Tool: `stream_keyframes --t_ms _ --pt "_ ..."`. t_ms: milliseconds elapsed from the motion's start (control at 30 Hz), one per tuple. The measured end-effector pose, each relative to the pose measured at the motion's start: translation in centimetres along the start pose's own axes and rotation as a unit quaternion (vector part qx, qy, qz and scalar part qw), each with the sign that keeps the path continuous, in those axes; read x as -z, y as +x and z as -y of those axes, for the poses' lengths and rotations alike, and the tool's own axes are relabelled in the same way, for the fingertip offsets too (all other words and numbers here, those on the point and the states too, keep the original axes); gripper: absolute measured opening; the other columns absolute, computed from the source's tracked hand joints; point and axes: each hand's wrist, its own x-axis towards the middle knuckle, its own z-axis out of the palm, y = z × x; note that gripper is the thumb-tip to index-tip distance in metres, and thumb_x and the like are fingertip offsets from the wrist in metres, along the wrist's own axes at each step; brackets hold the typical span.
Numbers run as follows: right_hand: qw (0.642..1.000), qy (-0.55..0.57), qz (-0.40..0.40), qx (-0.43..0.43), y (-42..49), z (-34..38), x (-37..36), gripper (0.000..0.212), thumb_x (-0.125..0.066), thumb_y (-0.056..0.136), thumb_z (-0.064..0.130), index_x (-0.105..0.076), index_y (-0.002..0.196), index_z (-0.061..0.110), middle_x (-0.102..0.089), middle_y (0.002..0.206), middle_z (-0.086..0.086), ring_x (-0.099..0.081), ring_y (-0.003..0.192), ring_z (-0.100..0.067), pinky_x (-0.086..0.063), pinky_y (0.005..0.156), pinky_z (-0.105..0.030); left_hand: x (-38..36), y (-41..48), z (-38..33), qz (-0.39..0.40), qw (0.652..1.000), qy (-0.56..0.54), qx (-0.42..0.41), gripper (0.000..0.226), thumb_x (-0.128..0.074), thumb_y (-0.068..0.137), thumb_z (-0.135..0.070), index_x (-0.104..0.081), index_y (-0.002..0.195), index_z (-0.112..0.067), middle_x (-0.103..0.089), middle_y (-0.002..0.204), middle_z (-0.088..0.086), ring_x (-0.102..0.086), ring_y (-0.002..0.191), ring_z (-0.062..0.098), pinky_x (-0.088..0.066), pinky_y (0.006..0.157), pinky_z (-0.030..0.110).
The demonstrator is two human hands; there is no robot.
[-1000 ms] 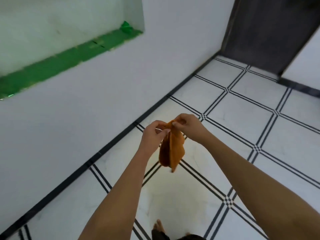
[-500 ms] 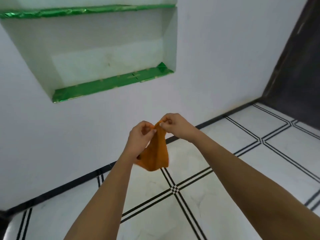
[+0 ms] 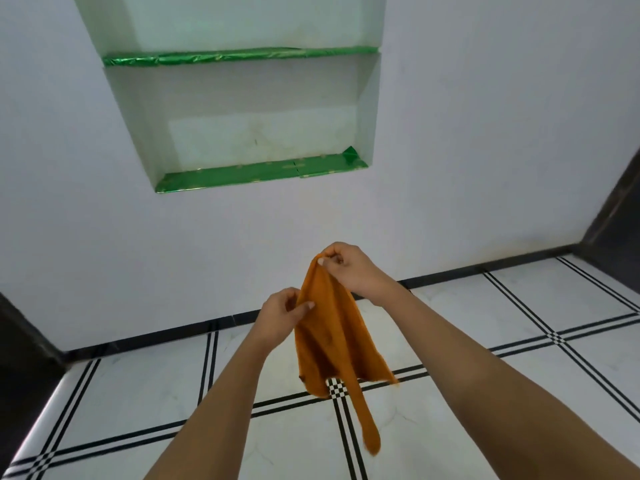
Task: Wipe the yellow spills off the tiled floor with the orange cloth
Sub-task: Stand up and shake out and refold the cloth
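Since half a second ago the two hands have drawn apart along the orange cloth (image 3: pixel 329 341), and the view has swung up to face the wall niche (image 3: pixel 242 116) squarely; the cloth, bunched then, now hangs longer and more open.

The fingers (image 3: pixel 323 259) of the right hand (image 3: pixel 353 271) are pinched shut on the cloth's top corner, thumb against forefinger. The left hand (image 3: pixel 280 315), lower and just beside the cloth's left edge, has its thumb and fingers closed on that edge. From these two grips the cloth drapes down in the air, well above the tiled floor (image 3: pixel 138 386), with a narrow tail trailing below its main body, over the black-and-white tile crossing. Both forearms reach in from the bottom of the view. Beyond the cloth stands the white wall, with the niche's green-lined shelves above and a black skirting strip below.

No yellow spill shows on the tiles around the cloth here, so I cannot place it. The step in hand looks like shaking out or refolding the cloth between wipes. Next, I judge, the person needs to gather it into a pad, look down to find the stain, and bring the cloth to the floor.
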Motion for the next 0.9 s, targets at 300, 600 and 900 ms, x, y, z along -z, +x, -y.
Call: stream_keyframes --t_ms 300,600,900 --pt "0.989 0.135 -0.049 -0.019 -2.0 1.4 1.6 0.019 -0.055 0.093 0.024 -0.061 0.105 0.01 -0.06 0.105 -0.004 -0.056 0.1 -0.019 -0.048 0.087 -0.03 0.3 -3.7 2.6 0.015 0.998 0.015 0.064 0.022 -0.055 0.092 -0.034 -0.06 0.102 -0.015 -0.064 0.104 0.0 -0.061 0.097 0.018 -0.048 0.084 0.031" --pt "0.979 0.191 -0.061 -0.041 -1.2 1.9 2.4 0.016 -0.066 0.085 0.023 -0.065 0.094 0.01 -0.062 0.088 0.001 -0.059 0.083 -0.013 -0.051 0.072 -0.024 3.7 -2.5 0.3 -0.088 0.996 -0.018 0.031 0.021 -0.044 0.096 -0.038 -0.054 0.099 -0.02 -0.06 0.094 0.003 -0.059 0.089 0.023 -0.052 0.083 0.041" --pt "0.964 0.206 -0.156 -0.055 -0.2 2.2 2.8 0.013 -0.055 0.093 0.023 -0.06 0.1 0.013 -0.057 0.099 -0.003 -0.054 0.096 -0.021 -0.048 0.087 -0.036 5.2 -3.1 2.1 0.082 0.986 0.124 0.076 0.039 -0.07 0.079 -0.039 -0.057 0.109 -0.018 -0.062 0.109 0.002 -0.061 0.1 0.025 -0.052 0.09 0.042"
